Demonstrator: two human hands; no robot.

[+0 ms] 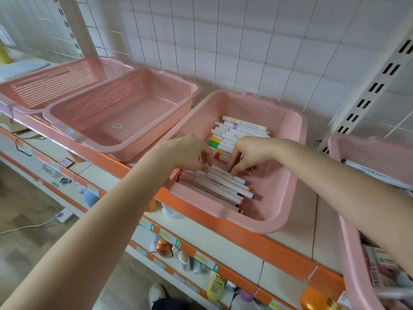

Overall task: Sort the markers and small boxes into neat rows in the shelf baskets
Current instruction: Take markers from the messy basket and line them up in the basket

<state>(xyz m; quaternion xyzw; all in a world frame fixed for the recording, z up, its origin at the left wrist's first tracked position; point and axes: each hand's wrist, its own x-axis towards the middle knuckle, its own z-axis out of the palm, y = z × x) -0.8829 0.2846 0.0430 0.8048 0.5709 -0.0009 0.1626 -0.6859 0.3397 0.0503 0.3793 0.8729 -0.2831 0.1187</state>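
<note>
- White wire grid backs the orange-edged shelf (pixel 290 249), with pink baskets lined along it
- Left grip (pixel 190 153) and right grip (pixel 245 155) are both down in the marker basket (pixel 263 229), fingers curled, each pinching at the near markers (pixel 221 184) right under them
- Just beyond both grips, the far markers (pixel 237 133) already lie side by side
- The near markers look mostly lined up, with a few skewed; roughly midway through, I'd say
- Well left of the left grip, the empty baskets (pixel 194 88) wait
- Right of the right grip, another basket (pixel 335 142) holds a loose marker (pixel 368 173), and what look like small boxes (pixel 384 267) remain unsorted
</note>
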